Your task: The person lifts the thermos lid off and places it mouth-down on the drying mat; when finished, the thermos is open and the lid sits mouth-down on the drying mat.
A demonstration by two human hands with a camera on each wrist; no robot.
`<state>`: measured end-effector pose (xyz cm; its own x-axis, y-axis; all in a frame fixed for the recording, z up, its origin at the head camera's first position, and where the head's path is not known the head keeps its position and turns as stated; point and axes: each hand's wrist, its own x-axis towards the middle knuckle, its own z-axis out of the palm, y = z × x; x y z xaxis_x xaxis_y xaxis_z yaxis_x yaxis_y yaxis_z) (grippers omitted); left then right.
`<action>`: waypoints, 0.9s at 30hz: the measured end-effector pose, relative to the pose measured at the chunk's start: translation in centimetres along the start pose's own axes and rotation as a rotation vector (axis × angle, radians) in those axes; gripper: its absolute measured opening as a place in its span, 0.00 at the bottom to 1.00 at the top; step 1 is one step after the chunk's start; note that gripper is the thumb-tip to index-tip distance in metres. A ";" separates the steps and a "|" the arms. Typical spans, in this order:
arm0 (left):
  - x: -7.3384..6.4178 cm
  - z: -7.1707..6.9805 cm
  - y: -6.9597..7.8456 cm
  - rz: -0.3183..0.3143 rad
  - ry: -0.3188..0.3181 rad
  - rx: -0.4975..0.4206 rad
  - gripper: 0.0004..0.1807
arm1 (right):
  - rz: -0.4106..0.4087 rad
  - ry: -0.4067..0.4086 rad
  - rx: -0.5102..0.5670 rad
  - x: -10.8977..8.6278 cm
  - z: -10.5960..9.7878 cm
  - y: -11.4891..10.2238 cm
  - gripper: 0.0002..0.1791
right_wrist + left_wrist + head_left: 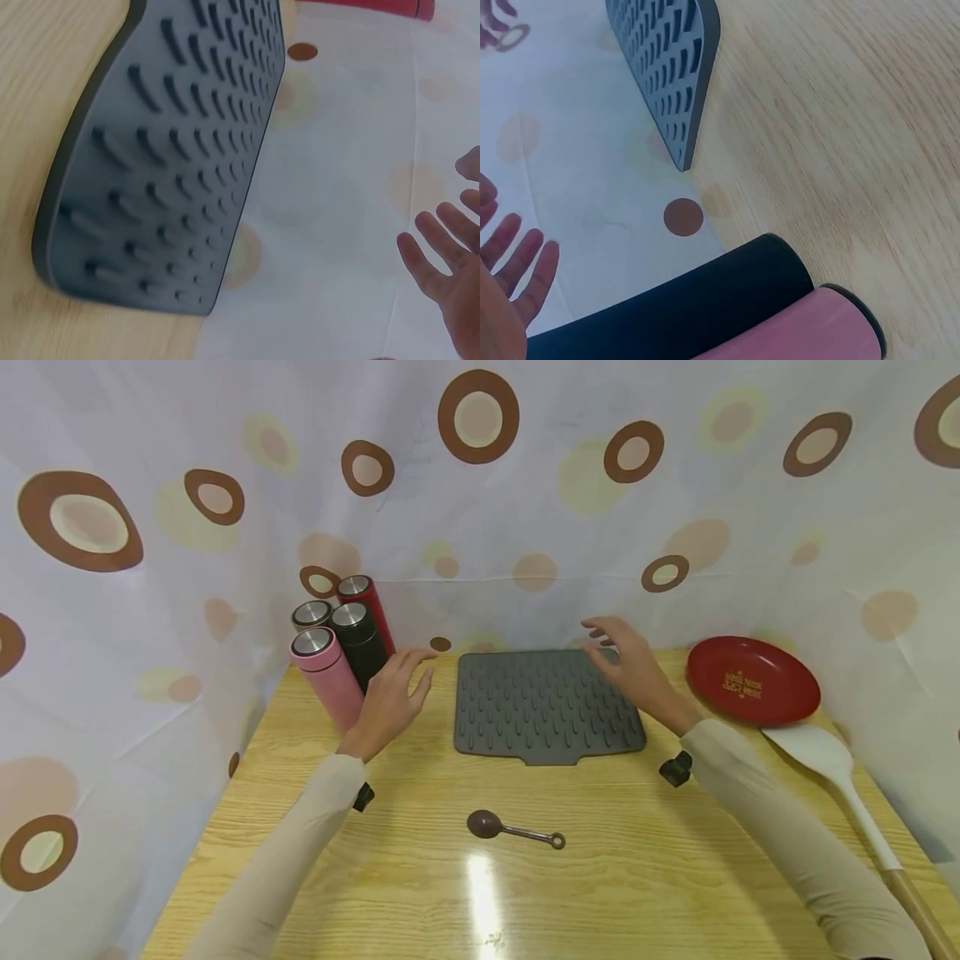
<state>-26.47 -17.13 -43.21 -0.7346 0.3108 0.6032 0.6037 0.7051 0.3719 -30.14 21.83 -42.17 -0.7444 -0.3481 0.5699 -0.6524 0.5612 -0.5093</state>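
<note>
My left hand is raised beside the vacuum flasks at the left, its fingers loosely bent and holding nothing. Nearest to it stand a pink flask and a black flask; both also show in the left wrist view. Above the right part of a dark grey studded mat hovers my right hand, fingers relaxed and apart from the mat. The mat's studs appear in both wrist views. In front of the mat lies a small dark spoon with a ring at its handle end.
Behind the black flask stand a red flask and another flask, mostly hidden. At the right lies a red plate with gold markings. A white turner with a wooden handle lies along the table's right edge. Patterned cloth surrounds the back and sides.
</note>
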 end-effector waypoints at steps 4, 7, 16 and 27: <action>-0.6 -0.6 -0.1 0.020 0.038 -0.008 0.14 | -0.007 0.004 0.078 0.0 1.0 -0.7 0.22; -0.9 -1.2 -0.3 0.034 0.072 -0.005 0.13 | -0.004 0.000 0.121 -0.1 1.7 -1.3 0.22; -1.8 -2.5 -1.5 0.076 0.219 0.013 0.10 | 0.010 0.019 0.225 0.2 3.6 -2.4 0.21; -3.5 -4.3 -2.8 0.107 0.383 0.059 0.08 | 0.023 -0.023 0.309 1.6 6.1 -3.8 0.24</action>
<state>-24.23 -22.95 -43.31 -0.4927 0.1321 0.8601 0.6435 0.7207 0.2579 -29.76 14.57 -43.22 -0.7604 -0.3568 0.5427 -0.6449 0.3152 -0.6963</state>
